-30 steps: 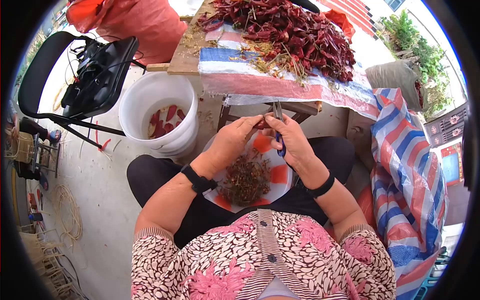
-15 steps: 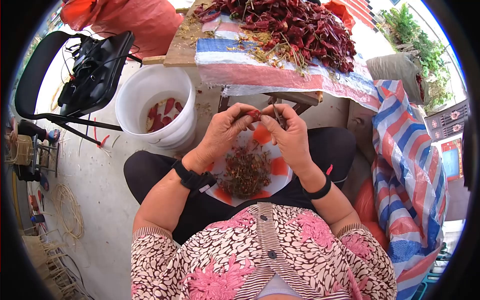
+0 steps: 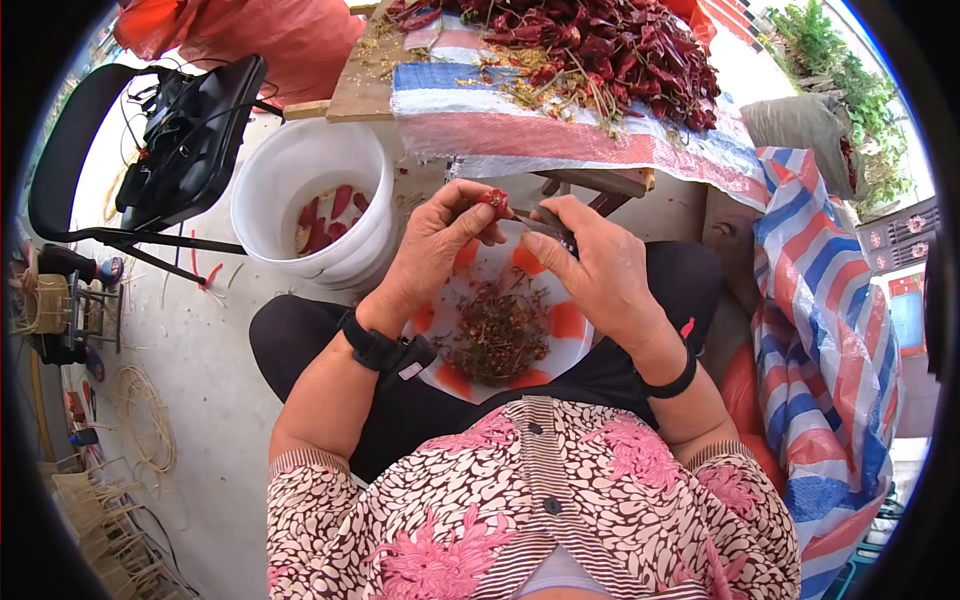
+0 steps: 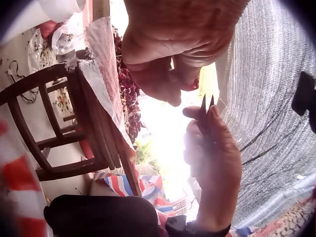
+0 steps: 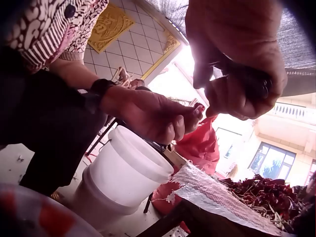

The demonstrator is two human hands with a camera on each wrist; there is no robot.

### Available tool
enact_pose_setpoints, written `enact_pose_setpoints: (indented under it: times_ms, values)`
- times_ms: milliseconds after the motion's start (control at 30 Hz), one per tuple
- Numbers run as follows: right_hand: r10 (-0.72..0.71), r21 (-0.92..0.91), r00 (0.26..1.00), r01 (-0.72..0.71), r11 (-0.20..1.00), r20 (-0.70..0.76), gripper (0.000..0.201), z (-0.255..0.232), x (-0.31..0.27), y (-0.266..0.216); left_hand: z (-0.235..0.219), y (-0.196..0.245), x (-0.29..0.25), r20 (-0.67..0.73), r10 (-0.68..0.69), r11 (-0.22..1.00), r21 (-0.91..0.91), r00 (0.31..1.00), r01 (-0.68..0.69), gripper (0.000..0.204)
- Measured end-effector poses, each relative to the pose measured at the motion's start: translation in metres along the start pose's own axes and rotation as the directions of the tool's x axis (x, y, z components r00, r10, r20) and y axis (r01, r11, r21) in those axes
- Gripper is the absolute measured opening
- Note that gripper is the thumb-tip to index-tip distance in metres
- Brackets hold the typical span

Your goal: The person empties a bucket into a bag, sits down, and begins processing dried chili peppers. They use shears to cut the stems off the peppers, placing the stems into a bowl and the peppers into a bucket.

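Note:
My left hand (image 3: 437, 232) pinches a dried red chili pepper (image 3: 495, 201) between thumb and fingers, in front of the body. Close beside it, on the right, my right hand (image 3: 608, 258) holds scissors (image 3: 548, 232). Their two pointed blades (image 4: 206, 114) stand apart in the left wrist view, and the dark handle (image 5: 252, 81) lies in the palm in the right wrist view. Below both hands, a white basin (image 3: 588, 350) with red patches sits in the lap. It holds a heap of dry stems and bits (image 3: 495, 335).
A white bucket (image 3: 300, 160) with several red peppers (image 3: 322, 228) stands on the left, near a black folding chair (image 3: 190, 150). Ahead, a table bears a striped sheet (image 3: 500, 140) and a pile of dried chilies (image 3: 630, 65). Striped tarpaulin (image 3: 820, 330) hangs on the right.
The hands, earlier together at the pepper, have moved apart. The left has lifted the pepper slightly up and left; the right, with the scissors, has shifted right.

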State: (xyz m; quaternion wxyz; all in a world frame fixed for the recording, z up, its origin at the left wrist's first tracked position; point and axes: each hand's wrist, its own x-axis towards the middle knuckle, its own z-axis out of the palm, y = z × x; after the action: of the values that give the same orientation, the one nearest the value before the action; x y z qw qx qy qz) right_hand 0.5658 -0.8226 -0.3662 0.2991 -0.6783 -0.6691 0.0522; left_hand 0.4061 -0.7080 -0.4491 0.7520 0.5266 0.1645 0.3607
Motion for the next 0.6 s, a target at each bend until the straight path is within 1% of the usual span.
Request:
enact_pose_setpoints:
  times_ms: [100,200,300,500,600]
  values:
    - [0.082,0.016,0.987,-0.085,0.996,0.140,0.036,-0.005,0.006,0.000,0.000,0.001,-0.001,-0.006,0.002,1.000,0.001,1.000,-0.002,0.018]
    - [0.086,0.017,0.985,-0.090,0.996,0.151,0.032,-0.006,0.009,-0.001,0.001,0.004,-0.002,-0.009,-0.014,0.999,0.030,1.000,0.014,0.017]
    - [0.066,0.002,0.982,-0.067,0.998,0.176,0.031,-0.008,0.012,-0.001,0.002,0.006,-0.002,-0.008,0.002,0.999,0.040,1.000,-0.002,0.016]
    - [0.028,-0.070,0.983,-0.015,0.997,0.180,0.029,-0.009,0.013,0.002,0.001,0.007,-0.003,-0.008,0.002,0.996,0.085,1.000,-0.001,0.015]
    - [0.033,-0.109,0.983,-0.014,0.994,0.179,0.028,-0.008,0.012,0.003,0.003,0.010,-0.004,0.000,0.007,0.993,0.116,1.000,-0.007,0.014]
